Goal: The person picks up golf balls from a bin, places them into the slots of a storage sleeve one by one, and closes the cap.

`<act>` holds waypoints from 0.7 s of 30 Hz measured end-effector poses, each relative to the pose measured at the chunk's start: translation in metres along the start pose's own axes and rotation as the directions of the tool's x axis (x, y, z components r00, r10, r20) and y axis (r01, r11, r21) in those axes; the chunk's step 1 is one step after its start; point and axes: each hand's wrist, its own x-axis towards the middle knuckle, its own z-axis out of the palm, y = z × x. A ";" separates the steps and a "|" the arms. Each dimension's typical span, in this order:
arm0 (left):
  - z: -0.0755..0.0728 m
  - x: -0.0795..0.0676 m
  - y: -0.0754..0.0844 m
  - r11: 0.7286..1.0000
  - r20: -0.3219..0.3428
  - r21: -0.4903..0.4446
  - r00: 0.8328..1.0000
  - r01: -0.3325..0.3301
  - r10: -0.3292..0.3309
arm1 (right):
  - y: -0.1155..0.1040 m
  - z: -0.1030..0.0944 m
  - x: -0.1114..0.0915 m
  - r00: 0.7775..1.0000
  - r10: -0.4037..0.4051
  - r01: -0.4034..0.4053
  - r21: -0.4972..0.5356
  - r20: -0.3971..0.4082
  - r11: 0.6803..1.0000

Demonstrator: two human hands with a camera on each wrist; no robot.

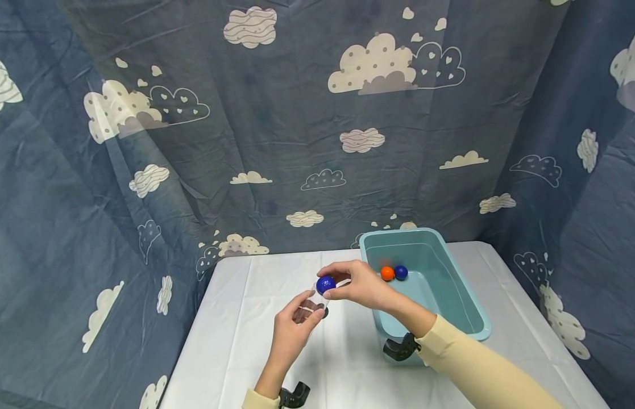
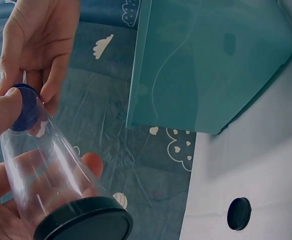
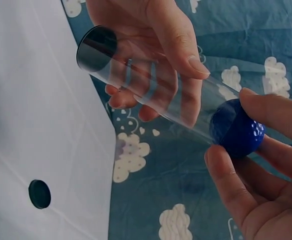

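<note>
A clear tube [image 3: 155,82] with a dark cap over its bottom end slants between the two hands. My left hand [image 1: 290,332] holds it, thumb on one side and fingers along the other. At the tube's upper end sits a blue golf ball [image 3: 245,132], dimpled and shiny, partly inside the mouth. My right hand [image 1: 355,282] pinches that ball between thumb and fingers. In the left wrist view, the dark bottom cap [image 2: 86,222] faces the camera.
A teal tub [image 1: 481,332] stands to the right on the white table [image 1: 235,329], under my right forearm. Inside lie an orange ball [image 1: 387,274] and another blue ball [image 1: 401,272]. A loose dark lid [image 2: 239,214] rests on the table. Cloud-patterned cloth [image 1: 276,113] hangs behind.
</note>
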 end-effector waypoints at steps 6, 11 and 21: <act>0.000 -0.001 -0.001 1.000 -0.022 -0.004 1.000 0.008 -0.008 | 0.002 0.000 -0.001 1.000 -0.029 0.029 -0.010 0.013 1.000; -0.002 0.000 0.001 1.000 -0.028 -0.013 0.999 0.023 -0.024 | 0.003 -0.002 0.000 0.999 -0.037 0.038 -0.029 0.011 0.999; -0.005 0.002 0.006 1.000 -0.051 0.008 0.999 0.013 -0.013 | 0.002 -0.020 0.004 0.999 -0.036 0.034 -0.048 -0.030 0.998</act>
